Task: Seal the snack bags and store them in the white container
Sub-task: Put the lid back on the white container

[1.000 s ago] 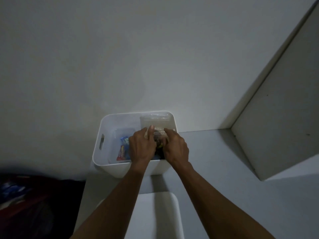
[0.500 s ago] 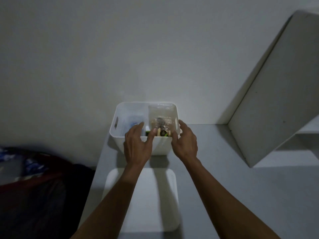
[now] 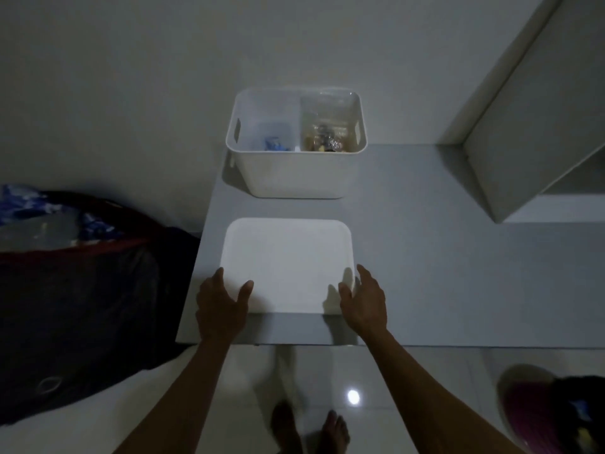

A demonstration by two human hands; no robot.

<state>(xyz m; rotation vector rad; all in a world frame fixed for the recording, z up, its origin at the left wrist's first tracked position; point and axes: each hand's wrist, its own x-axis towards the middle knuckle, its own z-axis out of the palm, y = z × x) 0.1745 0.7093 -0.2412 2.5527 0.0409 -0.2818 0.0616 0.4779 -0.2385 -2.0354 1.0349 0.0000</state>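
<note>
Lid [image 3: 288,263] lies flat on the worktop [image 3: 425,257] between both spread, empty hands, left hand [image 3: 220,304] and right hand [image 3: 363,301] equally near, with the white container [image 3: 296,172] holding the snack bags [image 3: 322,142] at 12 o'clock beyond it.

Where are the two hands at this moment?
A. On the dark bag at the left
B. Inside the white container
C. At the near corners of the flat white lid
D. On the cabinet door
C: the left hand and the right hand sit open at the near corners of the flat white lid, apart from the white container.
</note>
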